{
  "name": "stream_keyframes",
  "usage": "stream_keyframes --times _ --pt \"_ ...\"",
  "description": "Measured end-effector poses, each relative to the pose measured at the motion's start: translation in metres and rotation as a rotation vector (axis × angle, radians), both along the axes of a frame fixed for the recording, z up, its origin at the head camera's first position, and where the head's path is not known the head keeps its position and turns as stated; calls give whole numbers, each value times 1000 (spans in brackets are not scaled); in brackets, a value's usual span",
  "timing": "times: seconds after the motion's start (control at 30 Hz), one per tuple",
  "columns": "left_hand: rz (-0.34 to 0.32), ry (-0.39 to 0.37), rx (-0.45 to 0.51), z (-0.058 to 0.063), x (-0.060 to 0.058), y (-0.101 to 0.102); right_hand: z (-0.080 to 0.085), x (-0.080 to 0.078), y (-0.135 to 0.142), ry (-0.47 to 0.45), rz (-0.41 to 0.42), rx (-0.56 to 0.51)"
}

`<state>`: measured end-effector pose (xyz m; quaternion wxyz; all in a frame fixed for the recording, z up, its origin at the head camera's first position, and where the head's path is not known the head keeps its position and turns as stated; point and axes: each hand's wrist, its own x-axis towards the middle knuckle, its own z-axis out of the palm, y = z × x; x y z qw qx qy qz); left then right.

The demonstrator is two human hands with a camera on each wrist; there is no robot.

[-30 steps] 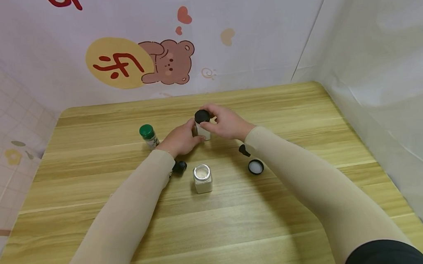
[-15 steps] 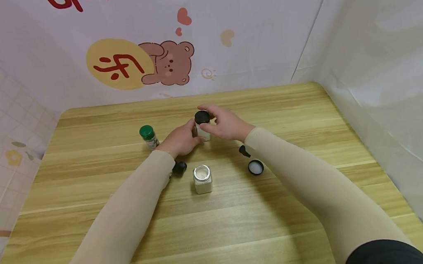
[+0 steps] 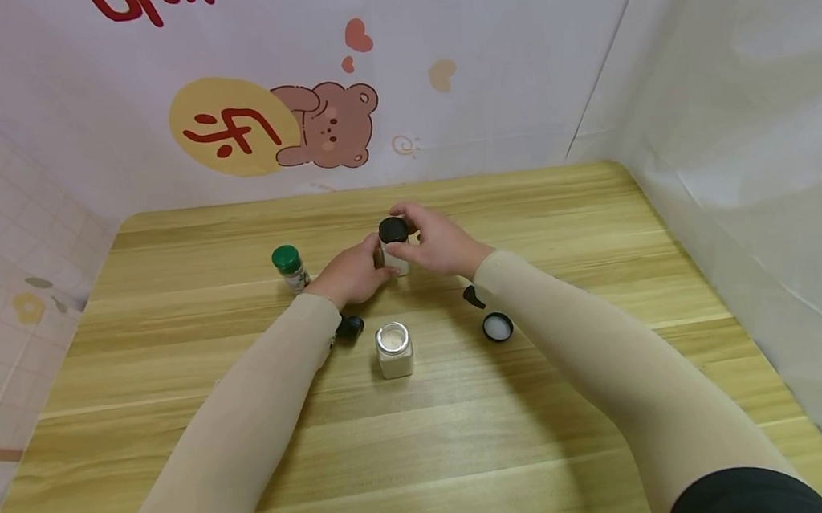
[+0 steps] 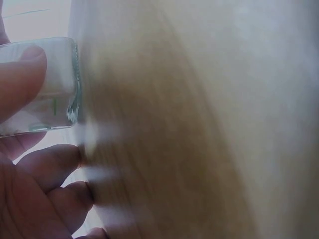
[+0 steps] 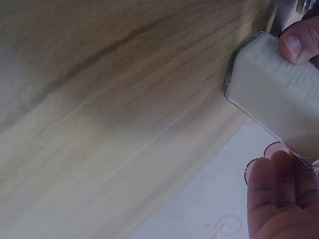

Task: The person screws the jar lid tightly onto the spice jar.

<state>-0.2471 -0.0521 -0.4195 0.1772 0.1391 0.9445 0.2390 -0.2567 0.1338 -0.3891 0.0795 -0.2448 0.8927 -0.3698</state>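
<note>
In the head view, a square glass jar (image 3: 397,264) with pale contents stands upright near the back middle of the table. My left hand (image 3: 352,272) grips its lower body from the left, with the thumb across its front, as the left wrist view shows on the clear glass (image 4: 59,74). On top sits a black lid (image 3: 393,229), held from the right between the thumb and fingers of my right hand (image 3: 440,242). An uncapped glass jar (image 3: 394,354) of white contents stands nearer. A loose black lid (image 3: 498,327) lies upturned to its right.
A green-capped bottle (image 3: 290,268) stands left of my left hand. A small black object (image 3: 350,326) is partly covered by my left sleeve, and another black piece (image 3: 473,297) lies beside my right sleeve. A white printed wall sheet (image 3: 498,72) rises behind the table.
Both hands keep their places on the lidded jar. The right hand's fingers shift slightly around the black lid; the other things stay put.
</note>
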Motion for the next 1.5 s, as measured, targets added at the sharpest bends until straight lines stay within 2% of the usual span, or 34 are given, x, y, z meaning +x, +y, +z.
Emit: stream_keyframes --times 0.37,0.73,1.03,1.33,1.5 --pt "-11 13 10 -2 -1 0 -1 1 0 8 33 -8" --pt "-11 16 -4 0 0 0 0 2 -1 -9 -2 -19" --pt "-20 31 -12 0 0 0 2 5 -1 13 25 -32" --pt "-18 34 -16 -1 0 0 0 4 -1 9 -10 -25" --pt "-17 24 -14 0 0 0 0 4 -2 2 -5 -29"
